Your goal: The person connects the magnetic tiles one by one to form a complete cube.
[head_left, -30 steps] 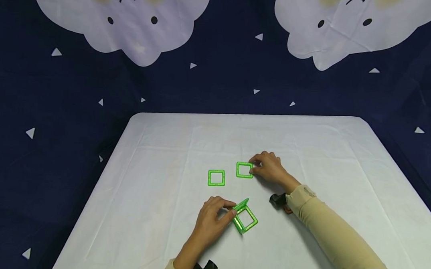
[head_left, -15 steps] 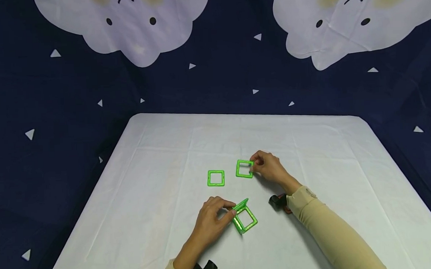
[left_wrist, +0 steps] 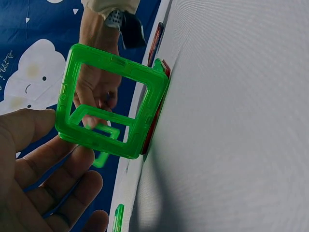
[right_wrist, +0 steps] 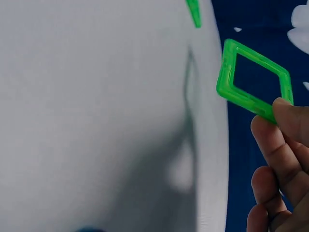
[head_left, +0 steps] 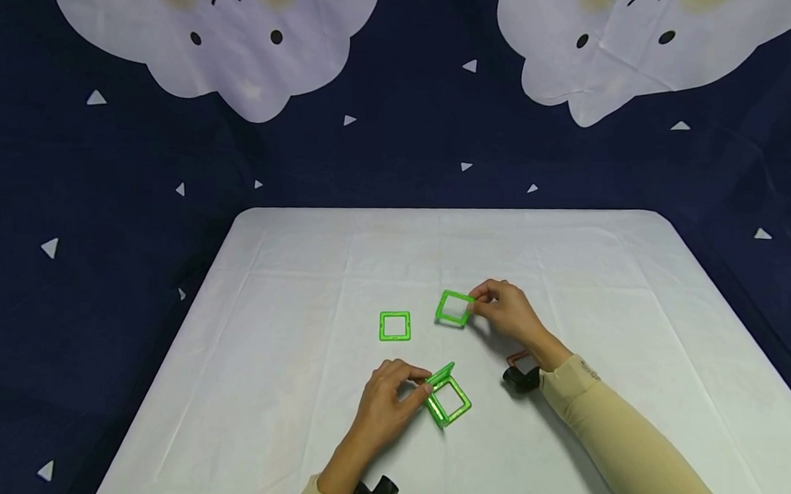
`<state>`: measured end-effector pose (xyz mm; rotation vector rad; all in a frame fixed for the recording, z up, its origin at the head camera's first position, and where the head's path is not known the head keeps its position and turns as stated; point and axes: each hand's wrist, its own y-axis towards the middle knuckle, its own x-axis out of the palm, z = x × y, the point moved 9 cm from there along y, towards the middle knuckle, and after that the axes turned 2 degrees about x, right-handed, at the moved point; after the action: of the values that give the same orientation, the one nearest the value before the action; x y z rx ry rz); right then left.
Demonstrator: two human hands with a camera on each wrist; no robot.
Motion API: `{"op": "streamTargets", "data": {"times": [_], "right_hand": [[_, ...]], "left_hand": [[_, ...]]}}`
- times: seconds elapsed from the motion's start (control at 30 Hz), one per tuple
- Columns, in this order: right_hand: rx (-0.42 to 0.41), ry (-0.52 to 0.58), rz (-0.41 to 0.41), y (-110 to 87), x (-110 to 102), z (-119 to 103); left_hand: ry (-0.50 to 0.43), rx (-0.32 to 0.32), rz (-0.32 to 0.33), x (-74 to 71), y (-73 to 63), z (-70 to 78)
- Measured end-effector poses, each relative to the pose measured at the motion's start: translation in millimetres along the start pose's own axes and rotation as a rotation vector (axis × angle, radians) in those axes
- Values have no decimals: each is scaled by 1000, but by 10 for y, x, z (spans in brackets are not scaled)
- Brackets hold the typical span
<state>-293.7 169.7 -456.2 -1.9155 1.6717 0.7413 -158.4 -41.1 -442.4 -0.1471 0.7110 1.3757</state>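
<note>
Green square magnetic tiles are in both hands. My left hand (head_left: 390,402) pinches a tile structure (head_left: 457,417) between thumb and fingers, near the table's front. One tile (left_wrist: 116,55) of it stands upright, another joins behind, and a reddish edge (left_wrist: 155,126) shows at its base. My right hand (head_left: 507,310) pinches a single green square tile (right_wrist: 251,102) by one side, thumb against fingertips. That tile is tilted and held just above the table, its shadow below. Left of it, a loose green square tile (head_left: 396,339) lies flat.
The white-covered table (head_left: 291,296) has rounded far corners. Under the right wrist, a reddish square frame (head_left: 514,358) lies partly hidden by the black wrist camera (head_left: 521,380). A dark blue cloth (head_left: 405,158) with clouds hangs behind.
My right hand has lifted its tile off the table, turning it and shifting slightly to the right. My left hand and its structure have stayed in place.
</note>
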Motion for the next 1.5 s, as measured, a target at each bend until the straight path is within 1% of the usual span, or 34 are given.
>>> {"op": "streamTargets", "data": {"times": [0.17,0.47,0.63,0.87,0.93,1.0,1.13,1.2,1.4,1.5], "right_hand": [[-8,27,45,-192,-95,-56],[79,132,66,-589,-104,-31],[107,176,118,-821,-89,-33],[153,150,212,-1112,-60,-28],[154,144,245,-1181,-54,-41],[147,131,279,-1240,-45,-59],[88,113,331,-1331,-7,-110],[72,110,338,-1364,25,-119],[107,91,317,-1444,98,-124],[95,68,314,-1474,124,-145]], "left_hand": [[4,-9,-2,6,4,-10],[0,-9,7,5,-13,-8],[0,-11,15,0,-21,-2],[2,-18,19,-7,-37,7],[1,-20,23,-11,-43,8],[2,-21,27,-13,-47,7],[1,-25,28,-17,-57,3],[-4,-28,29,-17,-60,-3],[-5,-39,26,-13,-63,-10],[-2,-45,23,-12,-64,-10]]}}
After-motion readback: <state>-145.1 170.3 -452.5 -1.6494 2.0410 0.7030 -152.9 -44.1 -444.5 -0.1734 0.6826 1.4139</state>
